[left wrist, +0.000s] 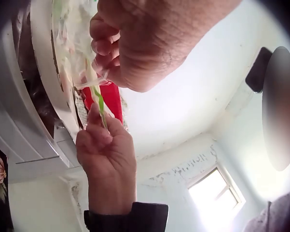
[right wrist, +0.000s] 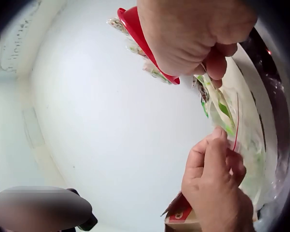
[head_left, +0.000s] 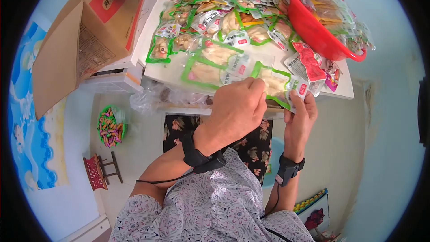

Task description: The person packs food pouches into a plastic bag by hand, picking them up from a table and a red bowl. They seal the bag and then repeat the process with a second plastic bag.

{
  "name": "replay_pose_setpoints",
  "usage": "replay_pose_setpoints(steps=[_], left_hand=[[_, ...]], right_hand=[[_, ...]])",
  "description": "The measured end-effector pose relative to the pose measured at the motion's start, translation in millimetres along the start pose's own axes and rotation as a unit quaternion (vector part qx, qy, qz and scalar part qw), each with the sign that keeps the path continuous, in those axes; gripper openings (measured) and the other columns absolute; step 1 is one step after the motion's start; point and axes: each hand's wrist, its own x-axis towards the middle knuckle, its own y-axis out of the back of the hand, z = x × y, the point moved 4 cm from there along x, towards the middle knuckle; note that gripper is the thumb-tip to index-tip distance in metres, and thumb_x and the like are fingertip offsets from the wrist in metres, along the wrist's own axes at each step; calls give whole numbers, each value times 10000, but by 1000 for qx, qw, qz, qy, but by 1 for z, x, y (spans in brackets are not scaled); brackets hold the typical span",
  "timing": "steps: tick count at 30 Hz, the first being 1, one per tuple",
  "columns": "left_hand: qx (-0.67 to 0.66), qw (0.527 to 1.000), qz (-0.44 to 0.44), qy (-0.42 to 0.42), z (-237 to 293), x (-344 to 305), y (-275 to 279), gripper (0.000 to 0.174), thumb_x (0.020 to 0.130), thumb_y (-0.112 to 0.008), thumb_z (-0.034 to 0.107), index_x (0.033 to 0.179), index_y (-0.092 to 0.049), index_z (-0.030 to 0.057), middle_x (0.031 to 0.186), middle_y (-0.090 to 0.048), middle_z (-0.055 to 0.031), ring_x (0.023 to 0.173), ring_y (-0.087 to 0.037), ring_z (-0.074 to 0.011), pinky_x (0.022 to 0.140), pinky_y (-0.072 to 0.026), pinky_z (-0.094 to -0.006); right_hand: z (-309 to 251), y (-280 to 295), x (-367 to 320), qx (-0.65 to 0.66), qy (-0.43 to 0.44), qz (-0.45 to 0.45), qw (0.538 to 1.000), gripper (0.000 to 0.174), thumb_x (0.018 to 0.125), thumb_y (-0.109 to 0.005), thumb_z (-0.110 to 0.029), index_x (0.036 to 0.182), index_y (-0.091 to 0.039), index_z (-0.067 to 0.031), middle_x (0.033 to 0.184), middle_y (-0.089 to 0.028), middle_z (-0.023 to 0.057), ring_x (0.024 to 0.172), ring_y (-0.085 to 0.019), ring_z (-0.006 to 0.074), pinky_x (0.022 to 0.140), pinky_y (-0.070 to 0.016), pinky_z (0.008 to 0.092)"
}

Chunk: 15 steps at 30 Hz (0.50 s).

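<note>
In the head view my left hand [head_left: 237, 110], fingers curled, pinches the edge of a clear plastic bag [head_left: 190, 65] holding green-edged packets of pale food [head_left: 219, 54]. My right hand [head_left: 302, 118] pinches the printed end of another green-edged packet [head_left: 275, 85] between thumb and fingers. That packet lies at the bag's right side; how far it is inside cannot be told. In the left wrist view the right hand [left wrist: 108, 159] holds the packet's green edge [left wrist: 100, 101] below the left hand [left wrist: 145, 43]. The right wrist view shows the left hand [right wrist: 215, 181] at the bag's edge, below the right hand [right wrist: 198, 38].
Many packets [head_left: 230, 22] are heaped on the white table [head_left: 161, 74]. A red basin [head_left: 313, 31] full of packets stands at the back right, with red and silver packets [head_left: 309, 62] before it. An open cardboard box [head_left: 58, 62] is at the left; a green basket [head_left: 125, 130] stands below.
</note>
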Motion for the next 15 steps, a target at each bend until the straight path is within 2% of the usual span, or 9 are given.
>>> replay_pose_setpoints(steps=[6,7,10,13,15], left_hand=[[-24,999,18,-13,3,0,-5,110,922,-661,97,1002,-600,52,819,-639,-133,701,-652,-378,589,-496,-479],[-30,999,25,-21,3,-2,-4,121,925,-662,101,1021,-609,49,814,-636,-132,694,-650,-377,584,-494,-478],[-82,996,20,-27,-2,-6,10,211,933,-663,105,1125,-629,23,874,-666,-139,760,-662,-377,679,-524,-470],[13,986,147,-84,-19,-10,49,333,952,-656,100,1262,-608,-11,1087,-688,-182,972,-671,-373,866,-532,-464],[30,981,189,-24,-48,-20,70,416,976,-647,99,1364,-568,-29,1309,-630,-218,1194,-606,-374,1042,-469,-458]], right_hand=[[22,-44,-4,8,-128,-178,976,162,978,-600,-16,1132,-629,22,794,-675,31,478,-500,41,390,-340,193],[27,-49,-3,13,-126,-181,975,193,976,-591,-11,1162,-624,30,805,-678,35,478,-501,39,391,-340,191],[32,-61,-1,0,-131,-201,971,253,969,-606,-15,1215,-617,43,828,-682,37,470,-485,33,386,-326,191],[25,-64,3,-65,-149,-249,955,299,956,-656,-36,1239,-618,50,846,-684,32,461,-459,27,379,-303,196],[27,-63,5,-84,-158,-249,952,316,943,-696,-62,1229,-625,50,848,-683,27,459,-443,23,377,-289,199]])
